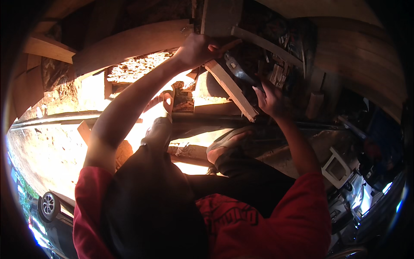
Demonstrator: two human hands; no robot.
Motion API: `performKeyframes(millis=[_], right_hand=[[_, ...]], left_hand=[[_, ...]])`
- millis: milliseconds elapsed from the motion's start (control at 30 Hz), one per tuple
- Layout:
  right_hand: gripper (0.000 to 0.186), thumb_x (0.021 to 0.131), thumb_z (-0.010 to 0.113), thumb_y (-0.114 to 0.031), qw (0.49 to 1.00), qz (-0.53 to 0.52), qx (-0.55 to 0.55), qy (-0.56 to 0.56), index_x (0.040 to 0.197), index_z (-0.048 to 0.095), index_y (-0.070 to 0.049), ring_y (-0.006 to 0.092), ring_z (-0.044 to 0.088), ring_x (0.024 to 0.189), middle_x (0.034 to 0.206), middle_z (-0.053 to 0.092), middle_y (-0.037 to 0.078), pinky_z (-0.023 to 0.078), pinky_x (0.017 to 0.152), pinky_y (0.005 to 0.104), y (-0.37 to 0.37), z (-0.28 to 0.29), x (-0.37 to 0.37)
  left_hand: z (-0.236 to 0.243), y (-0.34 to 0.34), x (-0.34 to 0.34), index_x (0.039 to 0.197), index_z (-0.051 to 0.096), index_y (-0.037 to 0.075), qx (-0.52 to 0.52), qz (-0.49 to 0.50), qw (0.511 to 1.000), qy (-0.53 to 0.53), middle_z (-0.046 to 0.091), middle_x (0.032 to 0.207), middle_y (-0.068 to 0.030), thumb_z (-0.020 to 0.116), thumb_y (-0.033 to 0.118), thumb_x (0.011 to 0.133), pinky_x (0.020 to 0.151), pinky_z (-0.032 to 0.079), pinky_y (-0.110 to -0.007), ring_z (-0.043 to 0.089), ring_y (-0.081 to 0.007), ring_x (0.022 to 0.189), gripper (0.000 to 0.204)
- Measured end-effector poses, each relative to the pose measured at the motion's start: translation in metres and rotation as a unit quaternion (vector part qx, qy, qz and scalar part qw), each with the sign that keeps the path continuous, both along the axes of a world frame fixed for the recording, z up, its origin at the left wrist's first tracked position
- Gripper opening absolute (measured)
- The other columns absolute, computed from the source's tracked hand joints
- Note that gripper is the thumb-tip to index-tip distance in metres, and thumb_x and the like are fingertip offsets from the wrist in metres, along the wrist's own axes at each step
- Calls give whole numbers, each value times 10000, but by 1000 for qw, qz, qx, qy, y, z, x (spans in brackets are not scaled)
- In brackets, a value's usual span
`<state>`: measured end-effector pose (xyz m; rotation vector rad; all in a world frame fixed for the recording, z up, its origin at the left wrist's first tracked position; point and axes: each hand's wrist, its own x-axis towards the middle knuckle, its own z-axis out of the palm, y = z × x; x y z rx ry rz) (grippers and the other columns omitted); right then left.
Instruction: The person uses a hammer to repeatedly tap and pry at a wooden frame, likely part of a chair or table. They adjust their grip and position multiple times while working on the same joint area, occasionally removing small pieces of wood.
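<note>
My left hand (196,51) is closed around a narrow brown piece that looks like wood (231,45), one end jutting out to the right. Just below that hand, a pale split wooden strip (233,91) slants down to the right, its lower end splintered. My right hand (271,100) is wrapped round the dark handle of a tool with a grey metal head (236,69). This head lies between my hands, close to the strip's upper part. Shadow hides its exact kind. A sunlit wooden block (210,85) stands behind the strip.
Curved-looking boards (133,43) rise at the far side, with sunlit wood chips (138,67) below them. Split wood (280,77) lies right of the tool. My feet rest near a dark metal rail (194,120). A white frame (336,168) is at right; a car wheel (49,206) shows lower left.
</note>
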<state>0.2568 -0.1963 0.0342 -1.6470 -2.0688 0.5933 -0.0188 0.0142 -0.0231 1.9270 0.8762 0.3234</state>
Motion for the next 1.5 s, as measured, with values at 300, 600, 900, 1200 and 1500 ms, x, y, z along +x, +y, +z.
performKeyframes(millis=[300, 600, 900, 1200, 1500], right_hand=[[486, 995, 744, -77, 1000, 12, 15, 1, 1461, 626, -11, 430, 764, 1025, 1289, 739, 248, 642, 811, 456, 10, -15, 3], [509, 977, 706, -20, 999, 28, 25, 38, 1475, 606, 18, 408, 784, 939, 1283, 748, 238, 638, 781, 442, 0, 5, 6], [512, 974, 704, -31, 999, -26, 8, -20, 1461, 587, 76, 414, 785, 922, 1250, 754, 249, 633, 806, 436, -2, 1, -1], [504, 988, 720, -35, 997, -48, -41, -39, 1454, 579, 99, 393, 775, 835, 1159, 754, 271, 620, 715, 422, -1, 1, -8], [496, 994, 740, -72, 997, -49, -42, -52, 1434, 592, 101, 443, 786, 964, 1154, 756, 292, 641, 810, 465, -1, -1, -4]], left_hand=[[-1, -3, 1, 1044, 861, 108, 17, 15, 999, -32, 823, 931, -151, 830, 288, 927, 848, 660, -386, 818, -288, 872, 216], [-3, -4, -1, 1024, 858, 105, 18, 15, 999, -33, 825, 955, -156, 855, 221, 887, 822, 655, -392, 819, -290, 884, 179], [-6, -4, 0, 1019, 854, 102, 37, 5, 998, -56, 823, 931, -147, 858, 205, 871, 804, 654, -395, 816, -295, 860, 181], [1, -2, 1, 1141, 848, 148, 14, 14, 1000, -13, 828, 908, -113, 837, 336, 901, 823, 665, -381, 819, -248, 857, 306], [5, -3, 2, 1094, 814, 65, 3, 21, 1000, 13, 830, 948, -131, 834, 329, 910, 819, 675, -375, 823, -248, 855, 322]])
